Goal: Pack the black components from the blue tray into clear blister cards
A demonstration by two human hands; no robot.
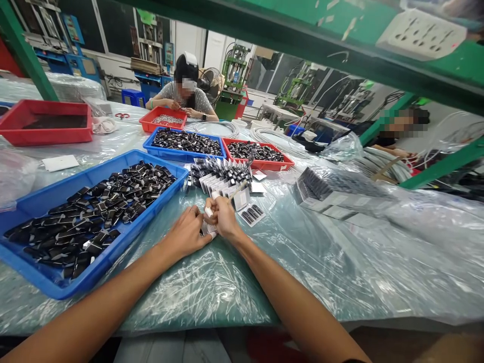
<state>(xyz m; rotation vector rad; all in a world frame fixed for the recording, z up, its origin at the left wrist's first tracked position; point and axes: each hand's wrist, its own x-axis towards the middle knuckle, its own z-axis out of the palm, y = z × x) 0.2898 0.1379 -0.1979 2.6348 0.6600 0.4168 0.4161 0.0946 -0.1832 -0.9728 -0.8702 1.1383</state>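
Observation:
My left hand (190,229) and my right hand (220,216) meet over the plastic-covered table. Between them shows part of a small pale piece (207,229), which the fingers of my left hand press on. My right hand has its fingers curled round a thin stick-like tool (239,189) that points up and away; white wraps cover some fingertips. Just right of my hands lies a white card (252,215) with several black pieces on it. Beyond them stand rows of similar cards (223,176). The large blue tray (151,201) of black parts is at the left.
Farther back are a blue tray (149,148) and a red tray (288,164) of black parts. A person (185,96) works behind a red tray (143,123). Stacked packs (321,194) lie at right. A green beam (287,30) crosses above; another person's arm (393,150) shows at right.

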